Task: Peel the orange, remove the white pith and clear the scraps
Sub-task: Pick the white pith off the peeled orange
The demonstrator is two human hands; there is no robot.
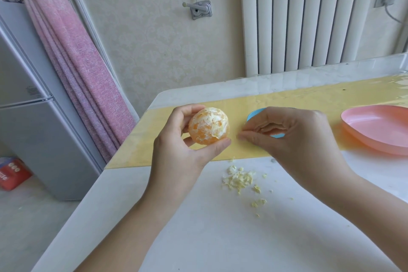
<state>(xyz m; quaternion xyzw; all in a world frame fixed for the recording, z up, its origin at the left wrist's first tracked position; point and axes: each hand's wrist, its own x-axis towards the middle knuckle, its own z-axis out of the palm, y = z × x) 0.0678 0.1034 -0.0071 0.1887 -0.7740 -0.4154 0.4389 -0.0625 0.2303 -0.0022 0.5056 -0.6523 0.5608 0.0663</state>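
Note:
My left hand (187,139) holds a peeled orange (208,125) above the table, fingers and thumb curled round it. Patches of white pith still cover much of the orange. My right hand (293,137) hovers just right of the fruit, with thumb and fingertips drawn together near the orange; whether a bit of pith is pinched there is too small to tell. A small heap of pale pith scraps (239,180) lies on the white table (198,227) below my hands, with a few crumbs scattered toward the right.
A pink plate (375,130) sits at the right on a yellow mat (309,97). A blue dish (256,115) is mostly hidden behind my right hand. The table's left edge drops off toward a grey fridge (33,117) and a pink curtain (72,51).

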